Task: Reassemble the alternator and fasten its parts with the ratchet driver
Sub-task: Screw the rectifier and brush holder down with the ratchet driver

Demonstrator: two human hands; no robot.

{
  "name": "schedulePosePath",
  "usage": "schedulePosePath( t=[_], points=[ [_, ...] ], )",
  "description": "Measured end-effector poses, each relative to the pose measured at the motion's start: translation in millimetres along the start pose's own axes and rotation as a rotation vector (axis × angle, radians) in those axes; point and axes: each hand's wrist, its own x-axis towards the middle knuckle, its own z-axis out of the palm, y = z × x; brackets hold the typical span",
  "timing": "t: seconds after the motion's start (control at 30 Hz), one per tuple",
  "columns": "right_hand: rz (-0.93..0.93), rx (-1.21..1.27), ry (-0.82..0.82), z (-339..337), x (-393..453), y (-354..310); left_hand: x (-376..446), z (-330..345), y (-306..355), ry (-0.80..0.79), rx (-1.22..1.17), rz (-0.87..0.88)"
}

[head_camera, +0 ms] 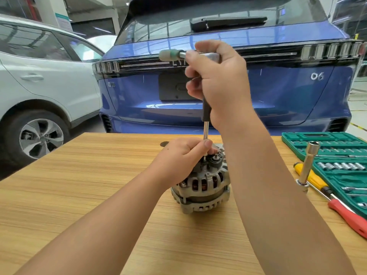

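A silver alternator stands on the wooden table, its black rear parts facing up. A T-shaped driver stands upright over it: its steel shaft runs down to a fastener on the alternator's top, and its cross handle ends in a grey-green cap. My right hand grips the driver's black handle and cross bar from the right. My left hand rests on top of the alternator, with thumb and fingers curled round the shaft's lower end.
An open green socket set case lies at the table's right edge. Beside it lie a yellow-handled screwdriver, a red-handled tool and an upright long socket. A blue car and a white car stand behind the table.
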Motion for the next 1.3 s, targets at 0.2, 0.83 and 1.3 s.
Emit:
schedulePosePath(
  t=[0.2,0.83,1.3],
  points=[
    [0.271,0.488,-0.205,-18,-12,-2,-1,0,0,0.006,-0.002,0.019],
    [-0.181,0.068,-0.124,-6,-29,13,-3,0,3,-0.004,-0.008,0.036],
    [0.016,0.198,-0.027,-14,-22,4,-2,-2,5,-0.029,0.040,0.043]
  ],
)
